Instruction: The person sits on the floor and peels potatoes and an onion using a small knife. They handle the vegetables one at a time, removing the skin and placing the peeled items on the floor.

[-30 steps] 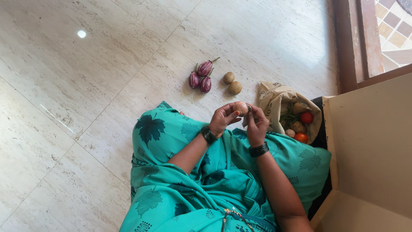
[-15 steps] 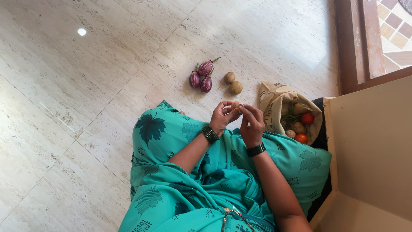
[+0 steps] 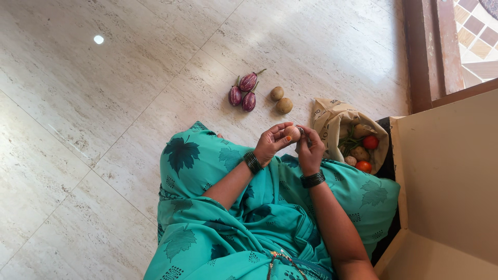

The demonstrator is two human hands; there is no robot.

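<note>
Both hands have shifted slightly: left hand (image 3: 273,141) grasps a potato (image 3: 292,133), right hand (image 3: 309,150) seemingly peeling it; turning it likely comes next.

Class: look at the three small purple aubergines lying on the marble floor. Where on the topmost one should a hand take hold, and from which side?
Grip the topmost aubergine across its plump purple middle, coming from above. It lies flat on the floor, so only its top and flanks are free. Its thin green stem, pointing up-right, would probably snap or slip, and two more aubergines crowd its lower-left side.
</note>
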